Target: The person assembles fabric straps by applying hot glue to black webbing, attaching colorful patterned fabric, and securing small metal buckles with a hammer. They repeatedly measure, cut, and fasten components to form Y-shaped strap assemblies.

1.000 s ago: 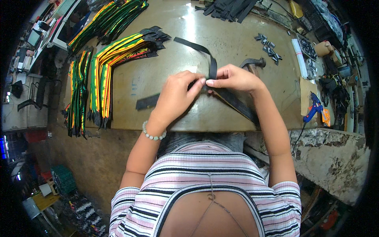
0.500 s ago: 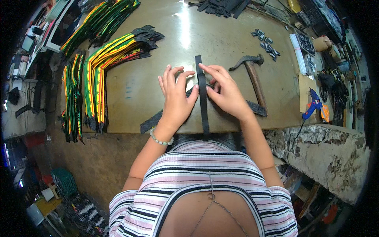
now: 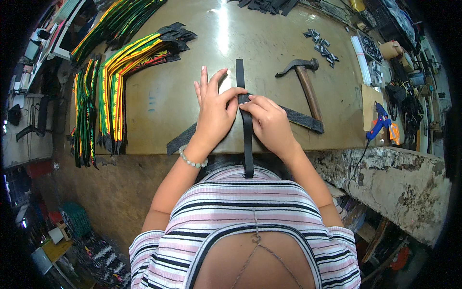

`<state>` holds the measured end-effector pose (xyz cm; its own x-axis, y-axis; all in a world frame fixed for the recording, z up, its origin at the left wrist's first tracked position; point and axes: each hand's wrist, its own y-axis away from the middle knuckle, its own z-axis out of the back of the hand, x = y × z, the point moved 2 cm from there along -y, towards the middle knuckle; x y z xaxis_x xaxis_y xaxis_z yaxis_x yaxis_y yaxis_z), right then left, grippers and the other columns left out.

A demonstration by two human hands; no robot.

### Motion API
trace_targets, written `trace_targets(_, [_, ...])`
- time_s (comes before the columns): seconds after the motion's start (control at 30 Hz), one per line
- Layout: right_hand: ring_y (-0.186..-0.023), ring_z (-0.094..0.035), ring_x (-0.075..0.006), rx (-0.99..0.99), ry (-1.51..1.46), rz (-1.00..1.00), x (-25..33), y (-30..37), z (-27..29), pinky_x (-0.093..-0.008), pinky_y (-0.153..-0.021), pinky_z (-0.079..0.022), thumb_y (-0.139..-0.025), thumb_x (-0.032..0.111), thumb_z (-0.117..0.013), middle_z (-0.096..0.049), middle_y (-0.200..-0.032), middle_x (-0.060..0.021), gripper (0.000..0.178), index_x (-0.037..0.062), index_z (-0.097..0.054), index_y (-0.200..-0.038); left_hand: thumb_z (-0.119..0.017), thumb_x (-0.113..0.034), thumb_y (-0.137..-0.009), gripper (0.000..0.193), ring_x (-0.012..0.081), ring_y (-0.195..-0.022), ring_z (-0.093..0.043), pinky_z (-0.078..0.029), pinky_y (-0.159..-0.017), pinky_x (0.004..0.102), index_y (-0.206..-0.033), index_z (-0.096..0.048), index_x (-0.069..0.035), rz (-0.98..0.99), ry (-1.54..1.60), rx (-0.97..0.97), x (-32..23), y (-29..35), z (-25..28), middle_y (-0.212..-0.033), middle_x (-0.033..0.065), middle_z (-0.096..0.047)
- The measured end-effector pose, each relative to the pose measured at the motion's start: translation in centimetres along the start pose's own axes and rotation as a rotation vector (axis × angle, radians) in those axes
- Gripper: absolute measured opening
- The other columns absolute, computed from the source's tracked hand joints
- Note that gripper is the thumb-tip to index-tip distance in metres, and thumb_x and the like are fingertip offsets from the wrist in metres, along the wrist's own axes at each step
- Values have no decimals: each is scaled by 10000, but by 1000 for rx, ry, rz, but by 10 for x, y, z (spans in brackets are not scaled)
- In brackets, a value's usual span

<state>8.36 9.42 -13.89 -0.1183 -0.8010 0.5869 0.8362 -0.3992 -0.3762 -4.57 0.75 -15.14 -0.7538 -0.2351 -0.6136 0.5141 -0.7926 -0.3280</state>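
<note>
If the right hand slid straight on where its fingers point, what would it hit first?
The right hand would first meet the narrow, flat black strap it touches, then probably the left hand; depth is unclear.

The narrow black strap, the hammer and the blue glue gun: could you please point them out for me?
Narrow black strap [image 3: 248,135], head view: its lower length.
Hammer [image 3: 307,91], head view: its brown handle.
Blue glue gun [image 3: 380,118], head view: its body.

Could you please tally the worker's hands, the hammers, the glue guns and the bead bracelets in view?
Hands: 2, left hand and right hand
Hammer: 1
Blue glue gun: 1
Bead bracelet: 1
Total: 5
</note>
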Motion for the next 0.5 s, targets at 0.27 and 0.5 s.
trace_targets(0.27, [-1250,-521,-379,412,-105,30,26,28,26,-440,-1058,-422,-778,-61,-623,-644,-994,-152,214,24,-682,-965,-641,-91,-853,217,467,-1444,-203,-127,-1148,651,-1012,-754,-184,3,-49,-17,0,3,-1,-1423,159,-463])
trace_targets(0.5, [-1015,-604,-334,31,-121,-35,-7,7,41,-400,-901,-489,-825,-22,-632,-661,-1075,-141,262,16,-690,-1078,-674,-65,-831,245,353,-1136,-518,-400,-981,486,-1056,-737,-138,-89,-57,-188,-10,5,13,-1168,98,-610])
